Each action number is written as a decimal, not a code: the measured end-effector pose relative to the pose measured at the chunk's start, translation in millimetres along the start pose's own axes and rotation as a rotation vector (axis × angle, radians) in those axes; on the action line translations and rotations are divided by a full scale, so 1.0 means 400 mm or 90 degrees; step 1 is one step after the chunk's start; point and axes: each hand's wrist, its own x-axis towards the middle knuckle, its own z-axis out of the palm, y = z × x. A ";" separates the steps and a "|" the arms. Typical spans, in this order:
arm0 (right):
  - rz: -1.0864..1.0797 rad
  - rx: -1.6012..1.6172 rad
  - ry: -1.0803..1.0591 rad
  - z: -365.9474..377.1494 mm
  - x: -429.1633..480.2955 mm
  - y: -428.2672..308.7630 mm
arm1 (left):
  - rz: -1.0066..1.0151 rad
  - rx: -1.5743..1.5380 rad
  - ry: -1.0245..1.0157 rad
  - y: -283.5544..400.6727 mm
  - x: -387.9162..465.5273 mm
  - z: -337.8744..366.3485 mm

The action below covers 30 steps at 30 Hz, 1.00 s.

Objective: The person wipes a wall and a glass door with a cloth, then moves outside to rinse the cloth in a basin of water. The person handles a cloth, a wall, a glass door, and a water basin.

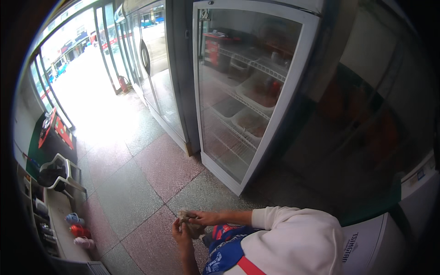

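Both of my hands are together in front of my body, low in the head view, above the tiled floor [137, 196]. Between them is a crumpled brownish-grey cloth [185, 216], bunched up small. My right hand [202, 218] reaches in from the right, its fingers over the cloth. From below comes my left hand [182, 231], with thumb and fingers around the cloth's near side. Part of the cloth hangs beneath the hands, and its lower end is partly hidden. A blue apron [223, 249] with red parts covers my front, over a whitish long-sleeved top [292, 240].
A glass-door refrigerator [220, 175] with wire shelves and tubs stands ahead, beside another glass-fronted cabinet [160, 68]. At left are a white plastic chair [70, 175] and a ledge [56, 209] bearing several coloured bottle-like items. A Tsingtao-marked white unit [366, 240] is at lower right.
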 end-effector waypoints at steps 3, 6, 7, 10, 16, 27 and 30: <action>-0.081 0.001 0.034 0.049 0.192 -0.054 | -0.003 -0.022 -0.042 0.089 0.136 -0.102; -0.111 0.041 0.128 -0.017 0.288 -0.210 | -0.020 -0.045 -0.064 0.185 0.255 -0.203; -0.220 -0.101 0.219 -0.066 0.279 -0.291 | -0.010 -0.080 -0.075 0.211 0.300 -0.235; -0.326 -0.364 0.676 -0.262 0.155 -0.592 | -0.044 0.007 -0.027 0.257 0.421 -0.370; -0.360 -1.063 1.426 -0.528 -0.164 -1.050 | -0.158 0.084 0.001 0.276 0.641 -0.722; -0.107 -1.223 1.323 -0.735 0.153 -1.165 | -0.211 0.161 -0.193 0.394 1.196 -0.829; -0.188 -0.955 1.428 -0.671 0.112 -1.150 | -0.204 0.138 -0.249 0.389 1.351 -0.805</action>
